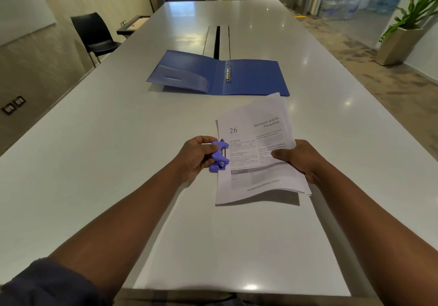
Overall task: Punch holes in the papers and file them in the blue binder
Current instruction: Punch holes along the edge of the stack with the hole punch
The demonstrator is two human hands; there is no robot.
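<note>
My left hand (196, 157) is wrapped around the purple hole punch (220, 156), my fingers (208, 149) curled tight on its handle and squeezing it, with the punch's mouth set over the left edge of the papers (258, 154). My right hand (298, 158) grips the opposite, right edge of the same stack, thumb pressed down on the printed top page and the other fingers tucked beneath, so the sheets are pinched between them and that side is lifted off the table (118, 139); a shadow lies under the raised near edge. The top page shows the number 26 and a heading about blindness and its prevention. Beyond my fingers, farther away across the table, the blue binder (251, 78) lies open and flat, its metal rings (228, 73) standing at the spine and a clear pocket on its left inner cover. The far corner of the papers reaches near the binder's front edge; I cannot tell whether they touch. Off to the left of my left hand, past the table's edge, stands a black chair (94, 33).
</note>
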